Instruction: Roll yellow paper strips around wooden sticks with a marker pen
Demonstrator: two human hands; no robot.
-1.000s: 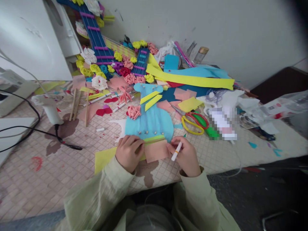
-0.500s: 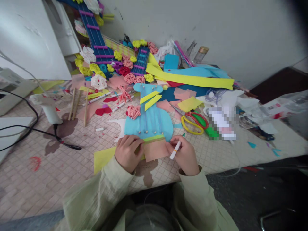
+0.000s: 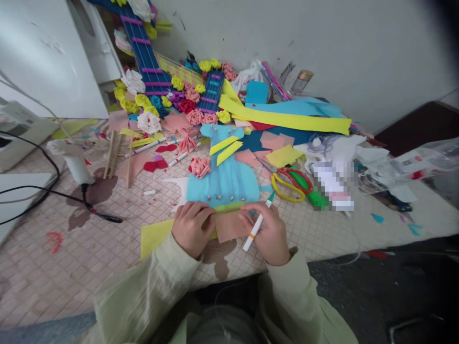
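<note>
Just on the near side of the blue paper guitar [image 3: 225,180], the left hand [image 3: 192,228] pinches peach paper [image 3: 231,227]; the right hand [image 3: 274,235], clasping a felt-tip marker [image 3: 255,229], seems to touch the yellow strip [image 3: 229,207]. Apparently an aligning step; the next move calls for matched edges.

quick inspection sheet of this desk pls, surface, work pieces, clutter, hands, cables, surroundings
Surface: patterned table cover with dark stains and a red mark.
Work pieces: blue guitar-shaped cutout; tan paper nearer the body.
Clutter: scissors with red and yellow handles, pink paper rose, wooden sticks, white glue gun.
Left hand: at the tan paper's left edge; grip unclear.
Right hand: holds a white marker, green end away from the body.
Cables: black cord at the glue gun's handle.
Surroundings: pale wall behind, dark floor at lower right; other people: nothing seen.
</note>
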